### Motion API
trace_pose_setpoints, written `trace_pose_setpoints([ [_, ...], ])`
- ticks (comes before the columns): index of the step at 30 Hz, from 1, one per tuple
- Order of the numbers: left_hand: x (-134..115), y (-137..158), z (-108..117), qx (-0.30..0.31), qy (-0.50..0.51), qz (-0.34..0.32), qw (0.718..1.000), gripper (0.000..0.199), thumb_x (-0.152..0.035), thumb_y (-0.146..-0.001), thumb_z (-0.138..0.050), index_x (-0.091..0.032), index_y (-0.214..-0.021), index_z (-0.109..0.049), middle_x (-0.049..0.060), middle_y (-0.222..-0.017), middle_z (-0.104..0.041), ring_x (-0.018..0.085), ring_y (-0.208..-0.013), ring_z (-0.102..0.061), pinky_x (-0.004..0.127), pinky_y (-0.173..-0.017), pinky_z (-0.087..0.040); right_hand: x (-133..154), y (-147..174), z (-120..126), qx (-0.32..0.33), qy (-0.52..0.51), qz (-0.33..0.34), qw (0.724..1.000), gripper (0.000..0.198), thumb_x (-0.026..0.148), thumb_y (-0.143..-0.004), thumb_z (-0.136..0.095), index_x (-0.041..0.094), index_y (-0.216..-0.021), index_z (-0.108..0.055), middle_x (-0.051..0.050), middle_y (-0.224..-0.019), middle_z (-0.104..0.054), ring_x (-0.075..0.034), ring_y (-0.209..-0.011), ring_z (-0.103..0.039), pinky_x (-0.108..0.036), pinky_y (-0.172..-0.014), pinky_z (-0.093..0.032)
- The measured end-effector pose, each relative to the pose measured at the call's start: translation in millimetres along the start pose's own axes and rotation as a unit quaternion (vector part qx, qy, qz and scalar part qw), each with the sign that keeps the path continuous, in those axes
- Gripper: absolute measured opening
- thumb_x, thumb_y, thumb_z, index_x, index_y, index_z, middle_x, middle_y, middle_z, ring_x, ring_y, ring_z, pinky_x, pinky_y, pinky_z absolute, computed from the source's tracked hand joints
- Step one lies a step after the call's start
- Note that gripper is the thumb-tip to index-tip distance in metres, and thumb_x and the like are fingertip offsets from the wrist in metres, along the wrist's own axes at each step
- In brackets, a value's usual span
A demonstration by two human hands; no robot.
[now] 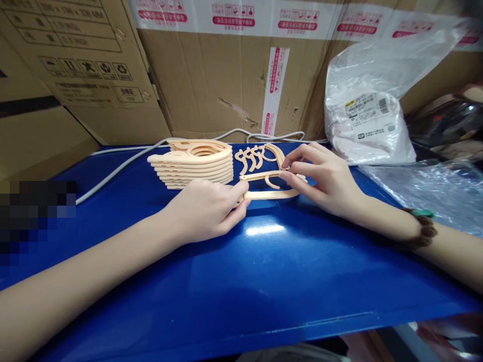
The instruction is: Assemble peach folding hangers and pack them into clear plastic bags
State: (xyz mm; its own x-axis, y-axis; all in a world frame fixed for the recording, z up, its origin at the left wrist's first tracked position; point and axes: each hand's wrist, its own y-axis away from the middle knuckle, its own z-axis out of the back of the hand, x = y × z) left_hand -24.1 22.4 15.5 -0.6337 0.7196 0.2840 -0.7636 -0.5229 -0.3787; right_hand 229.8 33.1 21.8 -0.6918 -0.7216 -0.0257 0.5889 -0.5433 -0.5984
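Fingers [236, 214] of our left hand [206, 207] pinch one end of a cream hanger piece [269, 195] on the blue surface [241, 286], probably to steady it. Our right hand [326, 178] arches over the other end; whether those fingers grip anything, we cannot tell. The cream stack [192, 167], likely layered to save room, sits beside small loose hooks [259, 160].

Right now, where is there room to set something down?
The widest bare patch of glossy blue tabletop runs from the left hand and right hand to the near edge. Beyond the hands it's crowded: a stack of curved peach plastic pieces, small peach hooks.
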Motion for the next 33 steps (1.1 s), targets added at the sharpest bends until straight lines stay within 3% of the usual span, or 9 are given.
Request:
trace_pose_setpoints([
  [5,1.0,0.6,-1.3,-0.020,0.012,-0.009,1.000,0.029,-0.031,-0.098,-0.034,-0.018,-0.086,-0.056,0.000,-0.058,-0.065,0.016,-0.048,-0.060,0.028,-0.045,-0.023,-5.3,-0.9,-3.0,0.020,-0.078,-0.063,0.995,0.036,0.035,-0.099,-0.048,0.022,-0.074,-0.069,-0.008,-0.105,-0.068,-0.024,-0.094,-0.061,-0.043,-0.085,-0.046],
  [9,0.5,2.6,-3.2,-0.073,0.050,-0.055,0.995,0.022,-0.028,-0.098,-0.036,-0.019,-0.086,-0.052,-0.003,-0.058,-0.062,0.013,-0.048,-0.059,0.028,-0.046,-0.024,-6.3,-2.5,-2.9,0.037,-0.135,-0.117,0.983,0.038,0.036,-0.100,-0.046,0.021,-0.075,-0.071,-0.006,-0.089,-0.071,-0.022,-0.085,-0.065,-0.038,-0.080,-0.048],
  [13,-1.4,4.0,-1.9,-0.051,0.108,-0.110,0.987,0.018,-0.026,-0.098,-0.039,-0.020,-0.084,-0.049,-0.005,-0.062,-0.062,0.011,-0.049,-0.057,0.027,-0.046,-0.026,-5.6,-2.1,-2.6,0.036,-0.161,-0.130,0.978,0.038,0.038,-0.099,-0.046,0.020,-0.079,-0.073,-0.006,-0.087,-0.070,-0.020,-0.082,-0.065,-0.034,-0.076,-0.048],
  [18,-2.7,4.1,-1.8,-0.025,0.120,-0.133,0.983,0.017,-0.027,-0.099,-0.037,-0.020,-0.086,-0.048,-0.005,-0.063,-0.061,0.011,-0.048,-0.056,0.027,-0.045,-0.026,-8.1,1.8,-5.8,0.045,-0.142,-0.115,0.982,0.036,0.038,-0.100,-0.046,0.020,-0.091,-0.076,-0.006,-0.095,-0.067,-0.017,-0.078,-0.062,-0.031,-0.069,-0.045],
  [27,1.9,2.1,-2.8,-0.038,0.064,-0.064,0.995,0.014,-0.024,-0.093,-0.041,-0.019,-0.088,-0.053,-0.005,-0.060,-0.061,0.013,-0.050,-0.059,0.028,-0.044,-0.023,-5.0,3.8,-4.8,0.062,-0.043,-0.093,0.993,0.035,0.037,-0.100,-0.044,0.019,-0.090,-0.073,-0.007,-0.097,-0.064,-0.014,-0.071,-0.059,-0.029,-0.064,-0.042],
  [33,-4.2,2.9,0.7,-0.024,0.124,-0.129,0.983,0.004,-0.018,-0.076,-0.045,-0.020,-0.076,-0.049,-0.001,-0.065,-0.057,0.015,-0.058,-0.050,0.029,-0.051,-0.032,-4.3,3.8,-7.0,0.054,-0.014,-0.100,0.993,0.032,0.037,-0.099,-0.046,0.020,-0.090,-0.072,-0.007,-0.098,-0.066,-0.014,-0.068,-0.059,-0.029,-0.060,-0.042],
])
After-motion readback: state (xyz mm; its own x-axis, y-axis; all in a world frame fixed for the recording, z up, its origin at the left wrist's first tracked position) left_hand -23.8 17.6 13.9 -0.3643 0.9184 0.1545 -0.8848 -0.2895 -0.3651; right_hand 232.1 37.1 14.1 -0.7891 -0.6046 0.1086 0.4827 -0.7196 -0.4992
